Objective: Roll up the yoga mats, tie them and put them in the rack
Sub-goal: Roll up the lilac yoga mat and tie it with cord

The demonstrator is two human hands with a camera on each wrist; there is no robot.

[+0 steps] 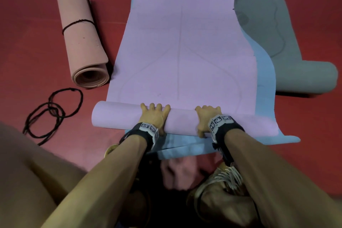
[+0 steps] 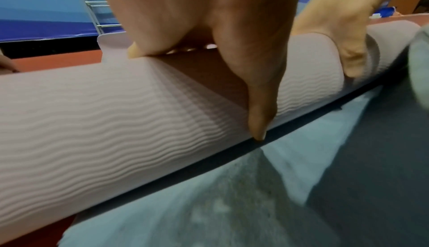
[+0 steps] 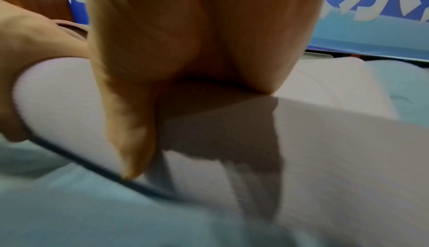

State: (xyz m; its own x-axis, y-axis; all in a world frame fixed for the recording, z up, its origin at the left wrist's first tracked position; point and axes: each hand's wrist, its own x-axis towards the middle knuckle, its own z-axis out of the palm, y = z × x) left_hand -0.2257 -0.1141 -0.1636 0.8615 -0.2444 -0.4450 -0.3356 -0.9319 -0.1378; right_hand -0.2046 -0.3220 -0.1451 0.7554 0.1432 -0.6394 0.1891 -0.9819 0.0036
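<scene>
My L hand (image 1: 155,116) & R hand (image 1: 207,118) sit on the half-rolled mat (image 1: 185,61), which lies on a flat mat (image 1: 264,79). Tied roll (image 1: 81,29) + loose cords (image 1: 53,111) to left; another mat (image 1: 288,33) right.

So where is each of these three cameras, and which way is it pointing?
Head: worn on the head, looking down at the lilac mat; both forearms, left hand and right hand show.
Left wrist: low behind the left hand, facing the roll; the right hand shows too.
Right wrist: behind the right hand, facing the roll.
All views share the roll.
</scene>
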